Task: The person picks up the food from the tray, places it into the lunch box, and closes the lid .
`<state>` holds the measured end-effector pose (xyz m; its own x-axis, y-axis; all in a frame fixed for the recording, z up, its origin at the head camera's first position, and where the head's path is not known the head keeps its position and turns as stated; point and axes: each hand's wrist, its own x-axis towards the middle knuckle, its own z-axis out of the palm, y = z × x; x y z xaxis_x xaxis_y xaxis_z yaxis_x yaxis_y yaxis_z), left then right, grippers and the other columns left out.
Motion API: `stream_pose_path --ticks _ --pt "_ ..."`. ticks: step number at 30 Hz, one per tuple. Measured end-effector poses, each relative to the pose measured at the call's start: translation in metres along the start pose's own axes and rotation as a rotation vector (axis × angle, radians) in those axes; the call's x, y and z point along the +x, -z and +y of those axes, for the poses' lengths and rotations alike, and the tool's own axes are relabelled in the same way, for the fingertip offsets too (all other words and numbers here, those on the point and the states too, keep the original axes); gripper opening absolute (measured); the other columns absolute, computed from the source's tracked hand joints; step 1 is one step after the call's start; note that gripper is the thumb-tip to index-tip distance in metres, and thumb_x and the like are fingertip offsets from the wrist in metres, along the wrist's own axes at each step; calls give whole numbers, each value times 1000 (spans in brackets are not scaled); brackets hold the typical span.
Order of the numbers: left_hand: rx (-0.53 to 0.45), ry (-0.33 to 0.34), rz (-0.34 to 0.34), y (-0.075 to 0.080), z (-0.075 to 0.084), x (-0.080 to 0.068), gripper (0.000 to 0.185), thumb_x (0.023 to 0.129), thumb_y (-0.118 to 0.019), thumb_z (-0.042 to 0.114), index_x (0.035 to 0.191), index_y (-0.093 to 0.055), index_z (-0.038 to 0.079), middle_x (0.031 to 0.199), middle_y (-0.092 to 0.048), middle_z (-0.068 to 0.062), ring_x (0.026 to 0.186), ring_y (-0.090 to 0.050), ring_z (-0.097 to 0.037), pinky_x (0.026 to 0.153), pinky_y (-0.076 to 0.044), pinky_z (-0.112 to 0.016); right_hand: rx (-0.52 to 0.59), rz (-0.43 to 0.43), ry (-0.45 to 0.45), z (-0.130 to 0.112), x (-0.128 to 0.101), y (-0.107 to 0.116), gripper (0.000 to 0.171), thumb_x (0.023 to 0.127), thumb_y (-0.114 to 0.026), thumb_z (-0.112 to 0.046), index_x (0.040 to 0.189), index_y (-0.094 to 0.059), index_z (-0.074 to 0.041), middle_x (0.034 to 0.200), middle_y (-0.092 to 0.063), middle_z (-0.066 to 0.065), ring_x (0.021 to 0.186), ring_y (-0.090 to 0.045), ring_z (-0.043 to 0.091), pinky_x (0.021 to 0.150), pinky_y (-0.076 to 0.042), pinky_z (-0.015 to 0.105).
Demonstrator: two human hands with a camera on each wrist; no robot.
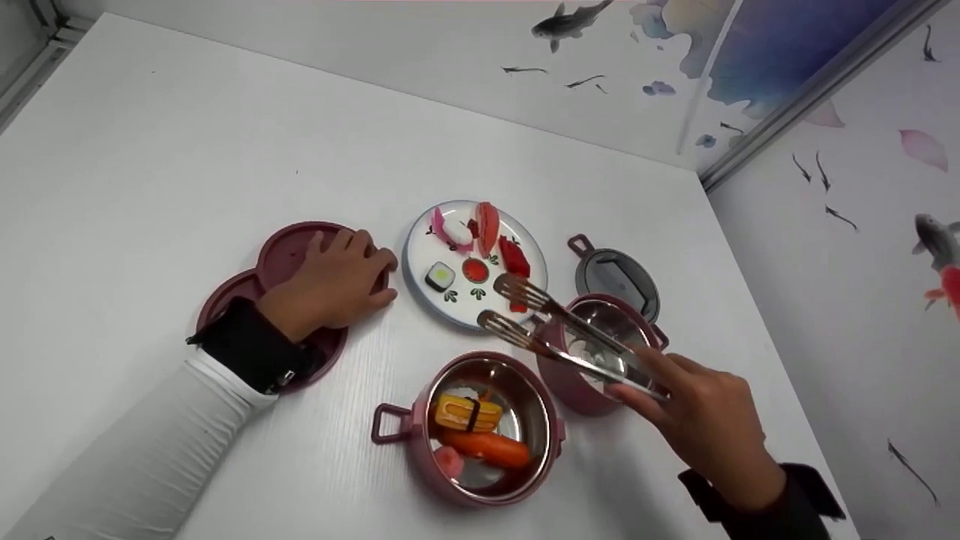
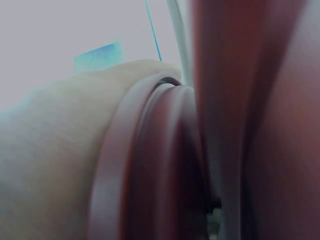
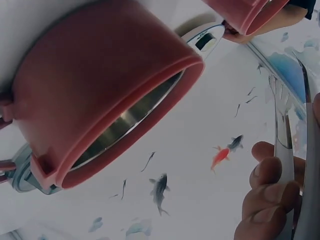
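Observation:
In the head view my left hand [image 1: 330, 281] rests on the upper of two round dark red lids [image 1: 283, 251], its fingers bent over the top and its thumb near the right edge. In the left wrist view, the lid rim [image 2: 112, 175] lies right beside the hand. My right hand [image 1: 705, 412] grips metal tongs [image 1: 592, 352], their slotted ends apart with nothing between them. Those ends hang by the edge of a round plate [image 1: 420, 289] bearing several pieces of toy-like food, including a sushi roll [image 1: 440, 277] and red pieces [image 1: 514, 257]. Under the tongs stands a pink pot [image 1: 559, 375].
A nearer pink pot [image 1: 442, 487] with a side handle holds a yellow block with a black band [image 1: 469, 413], an orange carrot-shaped piece [image 1: 491, 448] and a pink ball [image 1: 448, 461]. Behind the other pot lies a grey lid [image 1: 611, 277]. Fish-patterned walls [image 1: 862, 225] border the table.

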<state>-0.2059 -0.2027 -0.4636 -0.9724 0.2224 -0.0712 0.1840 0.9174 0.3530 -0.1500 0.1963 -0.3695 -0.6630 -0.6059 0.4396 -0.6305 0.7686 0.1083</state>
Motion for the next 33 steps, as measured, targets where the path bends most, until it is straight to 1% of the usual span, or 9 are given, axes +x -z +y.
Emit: stream_pose_path --ticks 5,7,11,14,18,20,24,30,33 --pt "8 17 -11 2 -3 2 43 88 -50 44 125 -50 21 125 -41 -14 125 -29 -32 103 -12 -66 -58 -38 -33 10 26 -10 47 72 -74 -42 109 -66 -15 65 -66 4 46 -51 10 40 -36 26" --pt "11 21 -10 1 -1 3 44 88 -51 45 125 -50 22 125 -41 -13 125 -29 -31 103 -13 -66 -82 -68 -48 14 32 -13 46 74 -72 -44 109 -65 -14 61 -63 3 45 -50 11 39 -34 26" --pt "6 -1 -6 -2 5 7 44 88 -51 45 125 -50 21 125 -42 -13 124 -30 -31 103 -14 -65 -125 -132 -87 23 38 -15 46 74 -71 -47 105 -64 -14 55 -56 1 45 -48 13 38 -30 26" --pt "-3 -20 -6 -3 8 8 43 88 -51 44 124 -50 20 124 -42 -14 124 -31 -31 103 -15 -66 -141 -176 -115 29 45 -17 41 76 -68 -49 97 -62 -14 52 -51 -1 44 -45 13 36 -27 26" --pt "-10 -14 -6 -4 7 6 42 89 -51 44 123 -51 20 124 -42 -14 124 -31 -31 103 -15 -66 -145 -234 -135 33 62 -22 33 81 -64 -48 85 -58 -16 50 -45 -4 44 -41 14 36 -26 26" --pt "-9 -8 -5 -4 5 4 42 88 -50 44 123 -51 20 124 -42 -14 124 -31 -31 103 -15 -66 -149 -248 -137 33 70 -25 32 82 -62 -47 81 -56 -16 50 -46 -3 44 -42 15 37 -26 27" --pt "-1 0 2 -2 1 1 42 88 -50 44 123 -51 21 125 -41 -14 125 -31 -32 103 -15 -66 -166 -284 -147 29 82 -28 35 82 -61 -50 76 -55 -16 50 -46 -1 45 -44 17 35 -27 29" --pt "17 0 2 -1 1 0 43 88 -50 44 124 -50 21 126 -42 -14 125 -31 -32 102 -16 -66 -183 -401 -192 27 88 -36 42 81 -58 -56 67 -52 -17 50 -44 0 45 -43 20 35 -26 31" --pt "20 0 0 -2 0 0 43 89 -49 44 124 -50 21 125 -41 -14 125 -31 -32 102 -16 -66 -183 -421 -199 25 91 -41 44 81 -57 -57 63 -49 -17 49 -42 -1 44 -41 20 35 -25 32"
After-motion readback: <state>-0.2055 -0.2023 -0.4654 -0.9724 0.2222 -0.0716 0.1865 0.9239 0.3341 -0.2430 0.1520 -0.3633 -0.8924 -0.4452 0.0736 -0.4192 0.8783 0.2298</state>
